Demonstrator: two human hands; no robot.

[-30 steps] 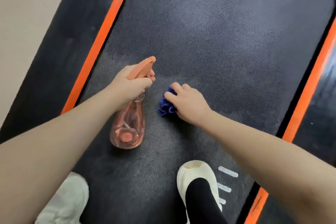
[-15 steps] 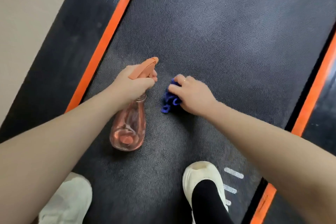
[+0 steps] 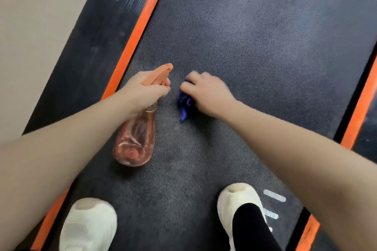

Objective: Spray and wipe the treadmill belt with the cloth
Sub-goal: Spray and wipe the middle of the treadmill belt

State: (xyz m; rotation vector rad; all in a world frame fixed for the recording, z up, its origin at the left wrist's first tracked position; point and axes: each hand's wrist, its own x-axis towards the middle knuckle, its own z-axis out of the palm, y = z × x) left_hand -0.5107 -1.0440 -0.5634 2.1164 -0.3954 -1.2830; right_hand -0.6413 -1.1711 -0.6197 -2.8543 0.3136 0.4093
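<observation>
The treadmill belt fills most of the view, dark and finely dotted, running between 2 orange side strips. Greyer, smeared patches show near the feet, though whether they are wet or dusty cannot be told.

On the belt, left of its middle, lies the blue cloth, bunched up. The right hand presses down on it with fingers curled over the wad, so only a crumpled edge shows at the thumb side. Just beside it, apart from the cloth, the left hand grips the neck and orange trigger head of the pink spray bottle, whose nozzle points up the belt while its body hangs toward the person.

2 pale shoes stand on the belt at the bottom of the view.

Judging from this, wiping is under way and much of the belt ahead looks untouched. The bunched cloth covers only a narrow track, so streaks may be left. Fresh spray could make the belt slippery under the shoes, and leaning farther forward to reach may unbalance the person.
</observation>
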